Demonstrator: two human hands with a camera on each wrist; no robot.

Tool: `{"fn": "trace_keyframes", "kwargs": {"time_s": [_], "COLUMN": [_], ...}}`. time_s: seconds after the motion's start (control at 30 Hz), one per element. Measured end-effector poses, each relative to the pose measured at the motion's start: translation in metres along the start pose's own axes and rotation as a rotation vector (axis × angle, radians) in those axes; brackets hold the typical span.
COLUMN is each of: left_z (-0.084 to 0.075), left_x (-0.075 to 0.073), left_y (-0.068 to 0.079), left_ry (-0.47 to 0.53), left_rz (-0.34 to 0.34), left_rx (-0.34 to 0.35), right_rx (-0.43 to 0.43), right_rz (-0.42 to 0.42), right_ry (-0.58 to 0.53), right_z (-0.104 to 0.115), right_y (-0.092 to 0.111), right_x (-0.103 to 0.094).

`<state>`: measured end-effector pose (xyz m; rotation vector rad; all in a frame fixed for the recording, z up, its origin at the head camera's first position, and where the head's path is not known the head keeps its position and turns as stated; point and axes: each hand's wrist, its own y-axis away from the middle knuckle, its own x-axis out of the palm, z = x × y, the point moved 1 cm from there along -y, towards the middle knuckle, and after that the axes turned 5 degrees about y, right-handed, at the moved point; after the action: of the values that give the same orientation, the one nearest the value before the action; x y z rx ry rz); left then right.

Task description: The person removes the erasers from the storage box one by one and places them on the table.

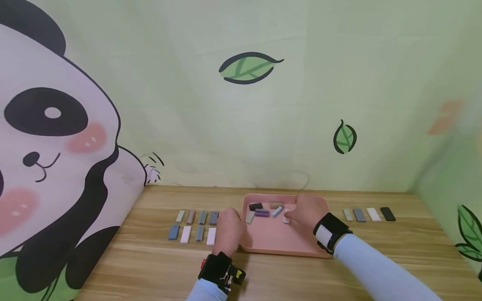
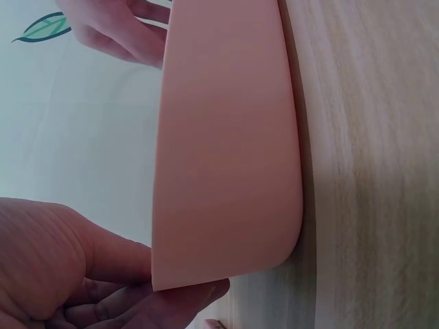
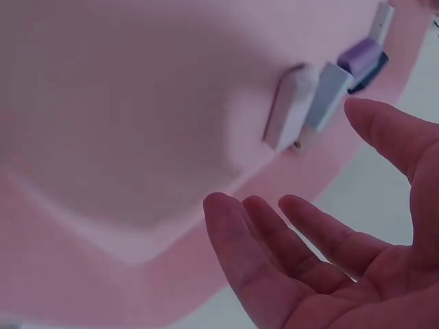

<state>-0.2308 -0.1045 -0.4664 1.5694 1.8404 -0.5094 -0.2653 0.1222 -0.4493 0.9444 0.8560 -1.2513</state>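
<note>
A pink tray lies on the wooden table. My left hand grips its left side; in the left wrist view the thumb and fingers are on either side of the tray wall at a corner. Above the right part of the tray is my right hand, its fingers spread and nothing between them in the right wrist view. Closest to it is a small white block. A light blue block, a purple block, a black block and a pale grey-green block lie further left in the tray.
Left of the tray, small flat blocks stand in two rows, among them a blue block and a white block. On the right is one row, ending in a black block. A printed cloth backdrop hangs behind the table.
</note>
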Motion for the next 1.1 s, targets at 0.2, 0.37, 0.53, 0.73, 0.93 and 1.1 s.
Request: {"fn": "trace_keyframes", "kwargs": {"time_s": [0.2,0.37,0.53,0.73,0.93,1.1], "left_z": [-0.003,-0.004,-0.003,0.000,-0.001,-0.001], "left_x": [0.000,-0.002,-0.002,-0.001,0.000,0.001], "left_y": [0.001,0.002,0.002,0.000,0.000,0.000], "left_ry": [-0.009,-0.010,-0.011,-0.029,-0.021,-0.024], "left_rz": [-0.001,-0.004,-0.011,-0.021,-0.008,-0.005], "left_rx": [-0.009,0.001,0.008,0.021,-0.022,-0.028], "right_rx": [-0.011,-0.068,-0.094,-0.082,-0.126,-0.159], "right_rz": [0.023,-0.010,-0.030,0.005,0.024,0.027], "right_ry": [-0.099,-0.075,-0.015,0.026,0.058,0.064], "right_z": [0.000,0.000,0.004,0.009,0.006,0.001], "right_y": [-0.011,-0.021,-0.023,-0.017,-0.009,-0.007], "right_x": [0.023,0.035,0.038,0.031,0.025,0.026]}}
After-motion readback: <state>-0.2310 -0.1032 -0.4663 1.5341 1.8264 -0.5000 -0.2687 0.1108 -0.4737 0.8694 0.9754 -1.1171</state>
